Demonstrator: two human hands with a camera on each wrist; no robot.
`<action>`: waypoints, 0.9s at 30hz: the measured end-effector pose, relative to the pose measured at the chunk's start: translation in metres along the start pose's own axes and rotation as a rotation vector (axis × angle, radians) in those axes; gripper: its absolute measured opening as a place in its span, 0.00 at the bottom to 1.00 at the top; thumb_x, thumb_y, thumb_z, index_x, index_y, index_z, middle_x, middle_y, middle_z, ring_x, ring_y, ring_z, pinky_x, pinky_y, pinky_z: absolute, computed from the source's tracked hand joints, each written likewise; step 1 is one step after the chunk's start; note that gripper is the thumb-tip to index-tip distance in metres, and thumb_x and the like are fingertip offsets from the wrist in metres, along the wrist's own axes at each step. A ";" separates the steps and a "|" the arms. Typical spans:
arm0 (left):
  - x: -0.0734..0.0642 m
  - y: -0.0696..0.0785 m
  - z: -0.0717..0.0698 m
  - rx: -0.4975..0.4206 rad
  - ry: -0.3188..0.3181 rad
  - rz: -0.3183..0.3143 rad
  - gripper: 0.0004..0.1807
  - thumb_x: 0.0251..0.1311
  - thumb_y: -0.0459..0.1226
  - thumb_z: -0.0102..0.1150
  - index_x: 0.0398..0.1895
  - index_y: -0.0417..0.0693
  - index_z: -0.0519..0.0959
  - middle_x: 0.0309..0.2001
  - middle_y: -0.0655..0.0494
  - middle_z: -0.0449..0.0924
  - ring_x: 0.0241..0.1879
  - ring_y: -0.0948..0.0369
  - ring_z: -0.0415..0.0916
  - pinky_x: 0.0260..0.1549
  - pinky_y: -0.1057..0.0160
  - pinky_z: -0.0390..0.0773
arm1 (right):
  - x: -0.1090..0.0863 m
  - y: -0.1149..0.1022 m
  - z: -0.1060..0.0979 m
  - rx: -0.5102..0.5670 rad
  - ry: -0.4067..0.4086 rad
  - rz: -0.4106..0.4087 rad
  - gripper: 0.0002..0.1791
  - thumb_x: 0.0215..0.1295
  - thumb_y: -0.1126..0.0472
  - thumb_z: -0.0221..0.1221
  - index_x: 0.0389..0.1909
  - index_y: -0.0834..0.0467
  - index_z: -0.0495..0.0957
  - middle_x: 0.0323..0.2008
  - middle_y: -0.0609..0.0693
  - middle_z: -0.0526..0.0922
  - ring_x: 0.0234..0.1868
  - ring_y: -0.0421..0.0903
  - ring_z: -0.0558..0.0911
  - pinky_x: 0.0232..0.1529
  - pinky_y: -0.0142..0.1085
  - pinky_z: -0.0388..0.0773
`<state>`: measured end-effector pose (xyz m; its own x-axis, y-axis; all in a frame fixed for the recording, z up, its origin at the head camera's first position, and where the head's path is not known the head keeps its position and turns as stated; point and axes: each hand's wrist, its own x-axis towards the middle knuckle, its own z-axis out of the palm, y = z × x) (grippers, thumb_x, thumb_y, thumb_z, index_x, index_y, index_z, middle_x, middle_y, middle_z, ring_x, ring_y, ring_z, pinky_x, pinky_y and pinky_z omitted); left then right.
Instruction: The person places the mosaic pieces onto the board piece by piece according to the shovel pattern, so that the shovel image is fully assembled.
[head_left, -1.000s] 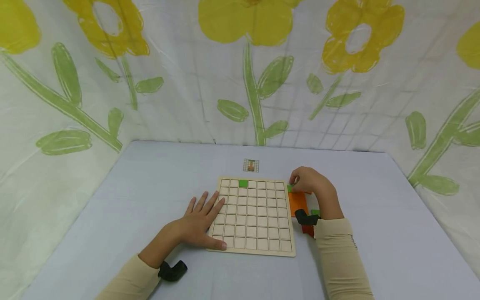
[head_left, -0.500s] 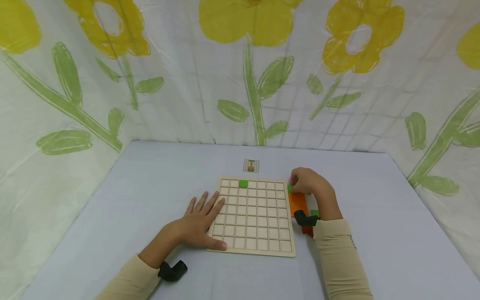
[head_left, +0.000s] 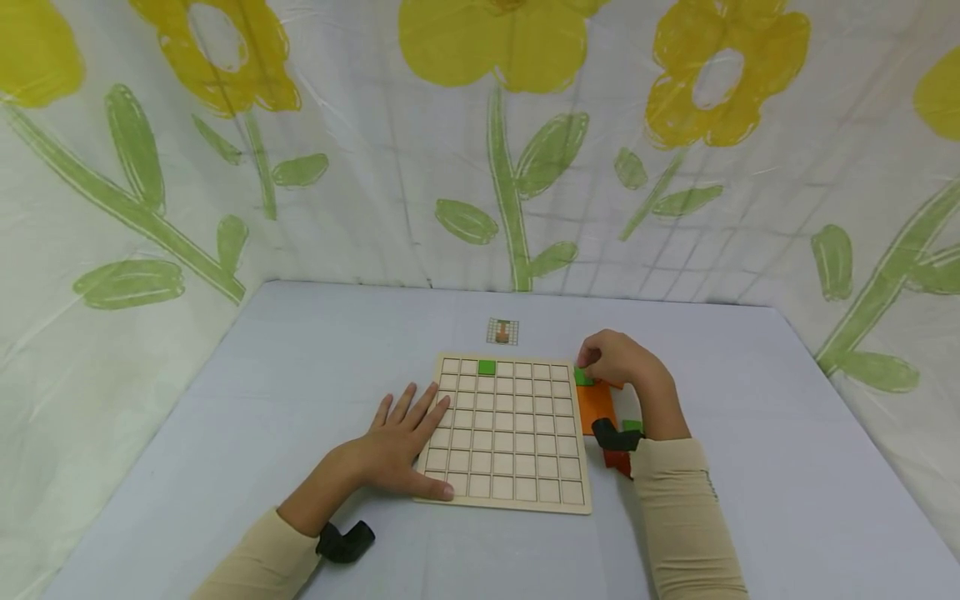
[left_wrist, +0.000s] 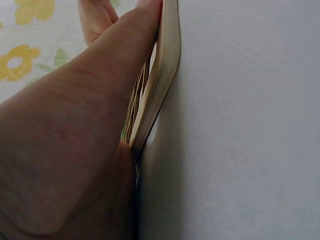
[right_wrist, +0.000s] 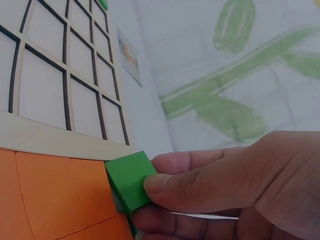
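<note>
— What's changed at the right hand [head_left: 618, 360]?
— More of the green tile [right_wrist: 128, 181] shows at its fingertips than half a second ago. Thumb and fingers pinch it, askew, just beside the grid board [head_left: 504, 440]. I'd judge the grip made, with the tile not yet in a cell.
— What's around that hand?
— Orange tiles [head_left: 596, 410] on the near side of the fingertips, a red piece [head_left: 618, 461] nearer the wrist. A sliver of green shows below the pinched tile; fingers cover it, so I can't tell whether it's a second one.
— And the left hand [head_left: 390, 450]?
— Unmoved: flat, fingers spread over the board's left edge, seemingly steadying it. Ahead and to the right of those fingers, one green square [head_left: 487, 367] sits in the farthest row, third cell.
— Any writing?
— No brand or label I can read. A small card [head_left: 502, 332], ahead of and between both hands, carries a printed grid picture.
</note>
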<state>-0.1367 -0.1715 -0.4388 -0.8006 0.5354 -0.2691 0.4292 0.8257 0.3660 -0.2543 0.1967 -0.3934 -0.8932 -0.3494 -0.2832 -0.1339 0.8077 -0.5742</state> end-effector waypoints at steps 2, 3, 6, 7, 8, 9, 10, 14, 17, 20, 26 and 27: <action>0.000 0.000 0.000 -0.001 -0.001 0.000 0.70 0.45 0.77 0.57 0.82 0.51 0.39 0.81 0.50 0.24 0.77 0.44 0.19 0.68 0.36 0.24 | 0.000 0.000 -0.001 0.008 0.004 -0.009 0.04 0.64 0.72 0.59 0.35 0.62 0.82 0.31 0.54 0.81 0.25 0.50 0.76 0.26 0.43 0.76; 0.000 0.000 0.000 0.000 -0.001 -0.001 0.70 0.45 0.78 0.56 0.82 0.51 0.38 0.81 0.50 0.24 0.77 0.44 0.19 0.68 0.36 0.24 | 0.000 0.000 -0.001 0.009 0.005 -0.014 0.04 0.64 0.72 0.59 0.35 0.62 0.82 0.31 0.54 0.81 0.25 0.51 0.76 0.26 0.43 0.76; 0.001 -0.001 0.001 0.005 0.000 0.000 0.70 0.45 0.78 0.55 0.82 0.51 0.38 0.81 0.50 0.24 0.77 0.44 0.19 0.68 0.36 0.25 | 0.000 0.001 -0.002 0.016 0.011 -0.020 0.05 0.64 0.72 0.58 0.35 0.63 0.82 0.31 0.54 0.81 0.27 0.51 0.77 0.26 0.43 0.76; 0.001 -0.001 0.001 0.006 0.000 0.000 0.70 0.45 0.78 0.55 0.82 0.52 0.38 0.81 0.50 0.24 0.77 0.44 0.19 0.68 0.36 0.25 | 0.000 0.001 -0.002 0.017 0.012 -0.023 0.05 0.65 0.72 0.58 0.35 0.63 0.82 0.31 0.54 0.82 0.27 0.51 0.77 0.27 0.44 0.77; 0.001 -0.001 0.001 0.008 0.001 0.000 0.70 0.45 0.79 0.55 0.82 0.52 0.38 0.81 0.50 0.24 0.77 0.44 0.19 0.68 0.36 0.25 | 0.000 0.001 -0.002 0.017 0.015 -0.025 0.05 0.65 0.72 0.58 0.35 0.62 0.82 0.30 0.54 0.82 0.27 0.51 0.77 0.27 0.44 0.77; 0.001 -0.001 0.001 0.010 0.001 -0.001 0.70 0.45 0.79 0.55 0.82 0.52 0.38 0.81 0.50 0.24 0.77 0.44 0.19 0.68 0.36 0.25 | 0.001 0.001 -0.002 0.018 0.017 -0.026 0.05 0.64 0.71 0.58 0.35 0.62 0.83 0.30 0.53 0.82 0.27 0.51 0.78 0.27 0.44 0.77; 0.001 -0.001 0.001 0.012 0.000 -0.001 0.70 0.45 0.79 0.55 0.82 0.52 0.38 0.81 0.50 0.24 0.77 0.44 0.19 0.68 0.36 0.25 | 0.001 0.002 -0.002 0.017 0.019 -0.035 0.05 0.64 0.71 0.58 0.35 0.63 0.83 0.29 0.54 0.82 0.26 0.51 0.78 0.27 0.43 0.77; 0.001 -0.001 0.000 0.011 0.004 0.000 0.70 0.45 0.79 0.55 0.82 0.52 0.39 0.81 0.50 0.25 0.77 0.44 0.19 0.68 0.36 0.25 | 0.001 0.002 -0.003 0.030 0.023 -0.041 0.05 0.64 0.72 0.59 0.35 0.64 0.83 0.28 0.54 0.82 0.25 0.52 0.77 0.27 0.43 0.76; 0.001 -0.001 0.000 0.011 0.001 0.002 0.70 0.45 0.79 0.55 0.82 0.52 0.39 0.81 0.50 0.24 0.77 0.44 0.19 0.68 0.36 0.25 | 0.000 0.002 -0.004 0.048 0.025 -0.035 0.06 0.63 0.72 0.58 0.36 0.64 0.83 0.27 0.54 0.81 0.25 0.52 0.77 0.26 0.43 0.76; 0.002 -0.001 0.001 0.014 -0.001 0.002 0.70 0.45 0.79 0.55 0.82 0.52 0.39 0.81 0.51 0.24 0.77 0.44 0.19 0.68 0.36 0.25 | 0.000 0.002 -0.004 0.063 0.033 -0.034 0.06 0.64 0.72 0.57 0.36 0.65 0.83 0.27 0.55 0.81 0.24 0.52 0.77 0.26 0.43 0.75; 0.002 -0.001 0.001 0.010 -0.004 0.004 0.70 0.45 0.79 0.55 0.82 0.51 0.39 0.81 0.51 0.24 0.77 0.44 0.19 0.68 0.35 0.25 | 0.000 0.002 -0.002 0.064 0.048 -0.046 0.06 0.64 0.72 0.57 0.36 0.65 0.83 0.28 0.56 0.81 0.26 0.50 0.77 0.28 0.41 0.75; 0.002 -0.001 0.001 0.011 -0.003 0.005 0.70 0.45 0.79 0.55 0.82 0.51 0.39 0.81 0.51 0.24 0.77 0.44 0.19 0.68 0.36 0.25 | 0.000 0.002 -0.002 0.059 0.052 -0.045 0.06 0.64 0.72 0.57 0.36 0.65 0.83 0.28 0.55 0.81 0.27 0.50 0.77 0.30 0.41 0.75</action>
<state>-0.1384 -0.1714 -0.4404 -0.7970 0.5402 -0.2702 0.4379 0.8249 0.3576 -0.2555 0.1987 -0.3934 -0.9082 -0.3585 -0.2161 -0.1505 0.7614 -0.6305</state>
